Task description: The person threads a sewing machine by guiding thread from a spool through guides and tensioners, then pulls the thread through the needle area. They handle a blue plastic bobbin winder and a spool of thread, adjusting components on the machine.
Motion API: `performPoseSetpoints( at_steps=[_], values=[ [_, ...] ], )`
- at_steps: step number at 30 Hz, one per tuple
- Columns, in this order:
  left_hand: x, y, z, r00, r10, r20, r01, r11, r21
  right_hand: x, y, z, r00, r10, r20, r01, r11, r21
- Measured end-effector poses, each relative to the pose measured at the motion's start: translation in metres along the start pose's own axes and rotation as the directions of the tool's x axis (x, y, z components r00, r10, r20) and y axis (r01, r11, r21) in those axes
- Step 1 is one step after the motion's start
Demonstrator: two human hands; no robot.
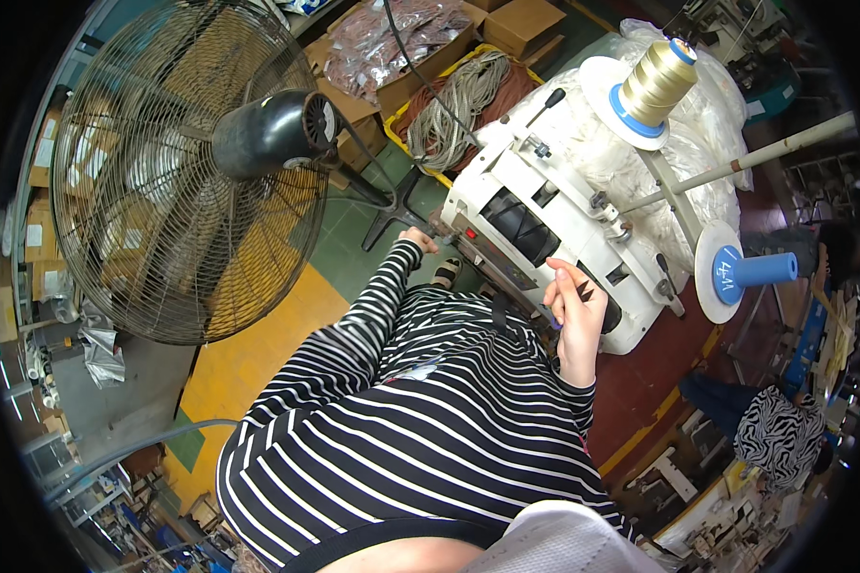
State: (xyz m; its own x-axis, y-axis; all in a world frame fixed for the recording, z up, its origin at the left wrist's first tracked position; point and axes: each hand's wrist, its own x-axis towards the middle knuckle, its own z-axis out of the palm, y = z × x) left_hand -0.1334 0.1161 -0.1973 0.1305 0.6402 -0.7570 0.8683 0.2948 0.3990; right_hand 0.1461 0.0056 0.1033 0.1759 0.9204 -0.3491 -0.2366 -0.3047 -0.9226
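My right hand [578,310] is closed over the near right part of a white machine [564,229]. A small dark pointed tool [586,294] sticks out between its fingers, and a bit of purple shows below them; its exact kind is too small to tell. At the machine's left end, beside its front panel with a red switch [471,233], my left hand [419,240] has its fingers curled together. Something clear or greyish lies close to those fingertips, but whether they grip it is unclear. Dark openings with black parts [521,222] show in the machine's top.
A large caged fan [191,172] stands at the left. Behind the machine are a yellow crate of grey and brown cords [459,105], cardboard boxes [521,27] and white plastic-wrapped bundles [583,115]. A gold thread cone [655,86] and a blue spool [764,269] sit on a stand at right. Another person [779,430] is at lower right.
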Motion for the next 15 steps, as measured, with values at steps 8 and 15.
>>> performPoseSetpoints(
  at_steps=[8,15],
  values=[
    [-0.086,0.028,-0.106,0.772,0.635,-0.020,-0.506,0.596,-0.624,0.002,0.005,-0.002,1.000,-0.018,-0.011,0.018,1.000,0.021],
    [-0.160,0.082,-0.148,0.638,0.687,-0.346,-0.650,0.241,-0.721,0.002,0.003,0.005,0.999,0.006,0.043,-0.005,1.000,-0.016]
  ],
)
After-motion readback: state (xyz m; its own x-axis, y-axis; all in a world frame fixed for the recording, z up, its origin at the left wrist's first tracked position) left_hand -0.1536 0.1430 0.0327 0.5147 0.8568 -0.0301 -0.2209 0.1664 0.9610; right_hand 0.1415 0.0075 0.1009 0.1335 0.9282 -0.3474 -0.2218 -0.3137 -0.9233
